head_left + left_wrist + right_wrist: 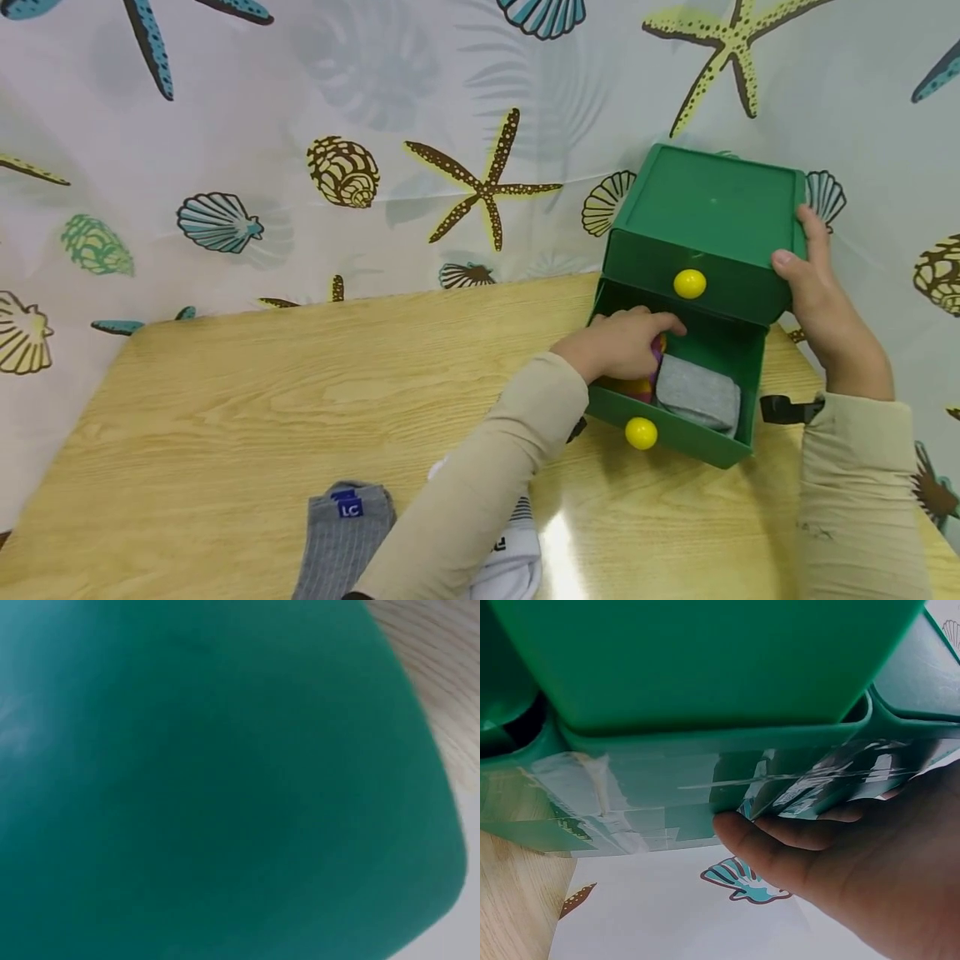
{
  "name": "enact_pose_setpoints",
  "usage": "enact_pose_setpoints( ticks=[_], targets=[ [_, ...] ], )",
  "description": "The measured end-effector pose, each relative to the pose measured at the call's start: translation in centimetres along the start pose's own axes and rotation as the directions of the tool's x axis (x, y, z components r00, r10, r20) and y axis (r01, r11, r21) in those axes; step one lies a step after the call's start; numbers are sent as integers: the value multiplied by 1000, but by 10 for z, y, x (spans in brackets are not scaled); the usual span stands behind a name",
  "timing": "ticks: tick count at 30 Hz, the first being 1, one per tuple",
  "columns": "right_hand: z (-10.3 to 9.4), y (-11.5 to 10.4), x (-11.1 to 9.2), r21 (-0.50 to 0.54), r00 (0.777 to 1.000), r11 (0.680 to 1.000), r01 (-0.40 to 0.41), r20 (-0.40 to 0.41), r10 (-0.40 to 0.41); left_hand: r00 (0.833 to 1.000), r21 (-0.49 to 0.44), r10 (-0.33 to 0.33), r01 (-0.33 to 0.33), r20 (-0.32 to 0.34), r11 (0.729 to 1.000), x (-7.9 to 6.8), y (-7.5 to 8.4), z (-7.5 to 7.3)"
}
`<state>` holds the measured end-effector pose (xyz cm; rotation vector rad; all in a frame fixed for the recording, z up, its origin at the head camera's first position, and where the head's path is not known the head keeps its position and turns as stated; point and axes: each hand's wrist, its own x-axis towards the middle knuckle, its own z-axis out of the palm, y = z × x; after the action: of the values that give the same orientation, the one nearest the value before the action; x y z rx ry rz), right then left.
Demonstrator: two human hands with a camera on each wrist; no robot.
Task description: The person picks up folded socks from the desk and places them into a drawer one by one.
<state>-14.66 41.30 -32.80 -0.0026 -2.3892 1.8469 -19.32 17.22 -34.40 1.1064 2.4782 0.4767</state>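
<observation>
My left hand (618,343) reaches into the pulled-out lower drawer (690,442) of a small green drawer unit (712,208). It rests over a multicoloured sock (637,389), its thumb stretched to the right and its other fingertips hidden. Beside it lies a folded grey sock (697,392). My right hand (825,292) steadies the unit, thumb and fingers against its upper right side. In the right wrist view, the right hand (840,855) touches the clear-taped green side wall (645,802). A close green surface (225,787) fills most of the left wrist view.
On the wooden table (300,400), a grey ribbed sock (345,533) and white socks (510,558) lie at the front, the white ones partly behind my left forearm. Yellow knobs mark the upper drawer (630,258) and lower one. A patterned cloth (420,75) hangs behind.
</observation>
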Motion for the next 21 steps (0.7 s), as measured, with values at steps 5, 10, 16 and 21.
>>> enact_pose_setpoints(
  ticks=[5, 10, 16, 21],
  targets=[
    [-1, 0, 0, 9, 1000, 1000, 3, -1, -3, 999, -34, 14, -16, -44, 999, 4, -1, 3],
    [-2, 2, -1, 4, 1000, 1000, 13, -2, -13, 997, -46, 44, -47, -64, 998, 5, -3, 6],
    [-1, 2, -2, 14, 1000, 1000, 28, -1, -28, 990, -86, 87, -97, -112, 992, -7, -1, -7],
    [-1, 0, -1, 5, 1000, 1000, 17, 9, -17, 971, -236, 106, -157, -212, 959, -38, 2, -25]
  ],
)
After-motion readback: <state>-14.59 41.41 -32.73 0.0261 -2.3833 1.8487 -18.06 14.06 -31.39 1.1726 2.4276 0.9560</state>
